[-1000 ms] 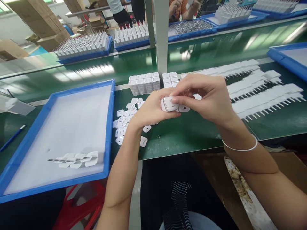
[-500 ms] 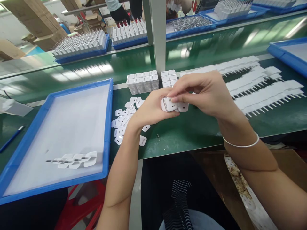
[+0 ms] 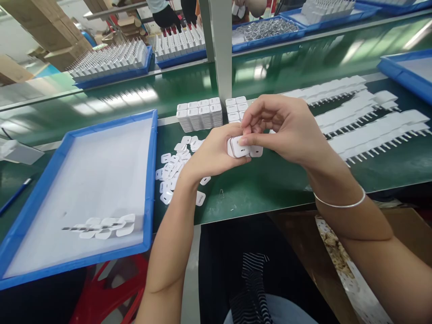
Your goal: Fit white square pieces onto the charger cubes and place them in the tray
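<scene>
My left hand [image 3: 213, 152] is closed around a small white plastic block with a rounded-square cover [image 3: 240, 150] on its end; the cover has a slot. A similar white slotted piece [image 3: 257, 151] shows just right of it, partly behind. My right hand [image 3: 286, 128] comes in from the right, its thumb on the cover's upper edge and its fingers bent close to the thumb tip. Loose white covers [image 3: 173, 170] lie scattered on the green bench left of my left hand. Behind stand neat stacks of covers [image 3: 199, 118] and a smaller group [image 3: 236, 109].
At left, a blue-rimmed tray [image 3: 154, 157] holds several white pieces [image 3: 107, 226]. Rows of white pronged blocks [image 3: 378, 130] line the bench at right. An upright post [image 3: 222, 54] rises behind. Farther back are blue trays with metal parts [image 3: 270, 29]. A blue pen [image 3: 15, 196] lies far left.
My right index finger has lifted off the cover's face and drawn back, while the thumb stays on the edge. My left hand keeps its hold; the view has shifted slightly.
</scene>
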`<state>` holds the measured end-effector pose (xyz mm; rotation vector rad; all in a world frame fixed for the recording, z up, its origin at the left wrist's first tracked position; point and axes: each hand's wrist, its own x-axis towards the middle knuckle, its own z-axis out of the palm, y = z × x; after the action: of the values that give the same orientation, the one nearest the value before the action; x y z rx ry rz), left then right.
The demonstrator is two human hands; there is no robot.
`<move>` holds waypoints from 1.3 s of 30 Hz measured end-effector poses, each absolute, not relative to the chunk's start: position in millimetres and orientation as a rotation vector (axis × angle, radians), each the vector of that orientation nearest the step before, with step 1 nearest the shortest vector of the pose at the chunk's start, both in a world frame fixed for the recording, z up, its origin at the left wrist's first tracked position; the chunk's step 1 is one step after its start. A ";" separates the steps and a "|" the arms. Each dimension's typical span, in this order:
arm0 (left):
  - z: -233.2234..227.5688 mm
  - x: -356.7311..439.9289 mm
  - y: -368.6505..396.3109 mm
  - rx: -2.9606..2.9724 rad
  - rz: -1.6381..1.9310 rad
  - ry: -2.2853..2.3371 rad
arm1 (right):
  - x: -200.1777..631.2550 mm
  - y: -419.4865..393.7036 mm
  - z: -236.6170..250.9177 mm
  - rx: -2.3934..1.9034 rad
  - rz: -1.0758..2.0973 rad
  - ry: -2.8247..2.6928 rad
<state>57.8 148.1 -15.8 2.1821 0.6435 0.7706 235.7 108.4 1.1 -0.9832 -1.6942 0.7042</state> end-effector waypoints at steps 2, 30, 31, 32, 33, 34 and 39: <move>-15.8 58.0 148.2 2.186 0.768 0.636 | 235.2 108.1 1.2 -0.990 0.694 -1.691; -14.2 56.5 148.1 2.202 0.950 0.552 | 240.4 108.7 3.5 -0.769 0.900 -1.446; -12.4 55.8 147.7 2.208 0.950 0.521 | 241.6 108.7 5.0 -0.740 0.916 -1.416; -11.0 55.3 147.3 2.211 0.954 0.483 | 243.0 108.6 6.3 -0.724 0.919 -1.398; -10.1 55.0 147.0 2.212 0.964 0.451 | 244.3 108.4 7.3 -0.720 0.901 -1.389; -9.5 54.8 146.8 2.213 0.976 0.433 | 245.7 108.1 8.0 -0.731 0.870 -1.393; -12.2 55.7 146.2 2.220 0.990 0.456 | 247.8 108.5 4.5 -0.901 0.798 -1.575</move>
<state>55.7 146.2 -12.2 2.2197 0.4560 0.9898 247.8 108.5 4.5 -0.9011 -1.5750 0.7983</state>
